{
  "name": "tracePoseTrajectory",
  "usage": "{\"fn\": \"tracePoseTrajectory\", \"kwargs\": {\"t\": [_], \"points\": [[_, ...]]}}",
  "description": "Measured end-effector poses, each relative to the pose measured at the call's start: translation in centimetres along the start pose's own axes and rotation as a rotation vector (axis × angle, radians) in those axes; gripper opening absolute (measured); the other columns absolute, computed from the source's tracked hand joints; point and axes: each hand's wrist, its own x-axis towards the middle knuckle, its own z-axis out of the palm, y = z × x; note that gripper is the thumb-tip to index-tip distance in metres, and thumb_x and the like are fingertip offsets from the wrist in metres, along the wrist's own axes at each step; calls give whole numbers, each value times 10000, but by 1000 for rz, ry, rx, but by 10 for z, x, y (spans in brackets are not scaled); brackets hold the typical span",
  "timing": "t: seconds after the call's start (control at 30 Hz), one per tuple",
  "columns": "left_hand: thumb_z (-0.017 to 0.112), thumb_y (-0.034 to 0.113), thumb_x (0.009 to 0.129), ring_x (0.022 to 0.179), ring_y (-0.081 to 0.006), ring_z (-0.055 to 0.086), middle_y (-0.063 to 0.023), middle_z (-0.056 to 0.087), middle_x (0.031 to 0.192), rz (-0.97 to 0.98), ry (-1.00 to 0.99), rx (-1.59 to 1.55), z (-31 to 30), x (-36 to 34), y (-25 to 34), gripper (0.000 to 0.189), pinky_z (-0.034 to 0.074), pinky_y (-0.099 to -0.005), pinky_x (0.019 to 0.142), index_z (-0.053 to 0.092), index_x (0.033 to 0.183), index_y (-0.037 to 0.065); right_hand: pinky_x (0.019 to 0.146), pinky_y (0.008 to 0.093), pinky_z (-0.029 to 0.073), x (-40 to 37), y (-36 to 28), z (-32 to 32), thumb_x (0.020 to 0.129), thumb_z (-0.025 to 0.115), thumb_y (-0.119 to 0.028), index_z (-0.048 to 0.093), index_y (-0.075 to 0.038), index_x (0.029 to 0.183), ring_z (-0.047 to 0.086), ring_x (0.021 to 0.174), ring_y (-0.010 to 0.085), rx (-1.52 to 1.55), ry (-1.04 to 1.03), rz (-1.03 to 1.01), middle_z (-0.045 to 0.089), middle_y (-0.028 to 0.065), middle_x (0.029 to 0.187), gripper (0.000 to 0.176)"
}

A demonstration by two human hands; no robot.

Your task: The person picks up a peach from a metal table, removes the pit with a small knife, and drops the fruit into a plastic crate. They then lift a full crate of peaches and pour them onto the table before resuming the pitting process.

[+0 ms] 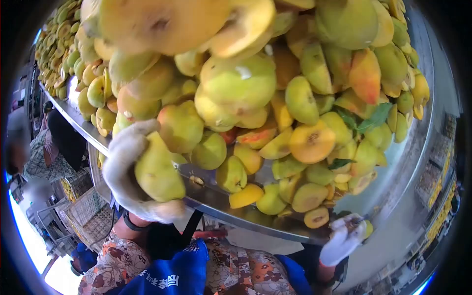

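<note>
My left hand [130,172], in a thick whitish glove, is closed around a yellow-green peach [158,169] at the left of the metal table's near edge. At the lower right, my right hand [344,241] wears a white glove, its fingers curled beside the table rim. A small yellow-green peach piece [368,229] shows at those fingertips, mostly hidden, with something dark between the fingers. In front of both hands lies a heap of peaches, many cut in half. One peach half [312,141] turns its orange cut face and pit hollow upward.
The metal table rim [255,226] curves along the near side. Green leaves [374,118] lie among the fruit. Plastic crates [88,214] stand at lower left, near other people [51,142]. More crates of yellow fruit [435,184] line the right side.
</note>
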Motion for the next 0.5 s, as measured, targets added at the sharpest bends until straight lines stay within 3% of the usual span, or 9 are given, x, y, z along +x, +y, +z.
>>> {"fn": "tracePoseTrajectory", "kwargs": {"t": [0.03,0.07,0.1,0.17,0.3,0.37,0.4,0.43,0.5], "points": [[874,398,764,1073,-285,633,-222,617,1255,-135,178,-271,5,-9,0,810,518,-391,935,502,1354,-14,709,294,488,2,-10,10,895,528,-6,477,46,1152,542,830,171,190,98,71,534,116,1004,267],[874,398,764,1073,-285,633,-222,617,1255,-109,200,-259,6,-12,3,810,518,-391,935,502,1354,-14,668,261,462,-4,-26,17,916,478,-27,470,49,1158,517,756,148,-88,79,-58,548,124,983,255],[793,513,793,1083,-305,631,-229,610,1260,-241,199,-310,5,-11,11,840,517,-413,945,485,1363,-21,649,258,445,-6,-26,22,925,449,-39,460,65,1236,499,712,153,-17,160,-26,574,144,1000,327],[632,742,852,1102,-345,627,-243,596,1270,-500,183,-422,-2,-14,29,958,515,-456,965,452,1383,-35,630,257,426,-6,-11,5,940,441,-61,430,85,1337,487,698,142,-42,112,-97,591,151,1039,422],[547,550,930,1120,-273,638,-173,588,1301,-295,24,-366,-12,-27,49,714,538,-406,949,499,1374,-7,600,223,413,-36,7,14,954,444,-114,435,71,1356,515,700,116,87,379,-514,584,116,982,442],[491,422,982,1132,-226,645,-126,582,1322,-202,-109,-309,-20,-30,58,564,553,-373,938,531,1367,12,533,230,402,-57,5,10,939,527,-196,460,11,1368,496,640,110,233,222,-552,601,112,965,480],[491,422,982,1132,-226,645,-126,582,1322,-186,-106,-323,-20,-37,65,564,553,-373,938,531,1367,12,567,251,442,-73,-10,4,938,548,-184,486,12,1354,529,666,134,277,69,-467,617,116,965,464],[459,418,987,1090,-228,656,-124,597,1292,-340,-112,-716,-17,-45,72,550,564,-360,862,529,1369,29,600,271,482,-86,-27,4,937,570,-172,512,13,1340,561,691,158,318,-79,-382,632,120,965,447],[396,411,996,1005,-233,678,-121,625,1230,-648,-158,-1497,-11,-55,93,529,585,-334,711,527,1373,64,728,343,547,-105,-28,10,948,621,-139,561,28,1299,651,799,246,-70,-127,-478,668,150,1003,394]]}}
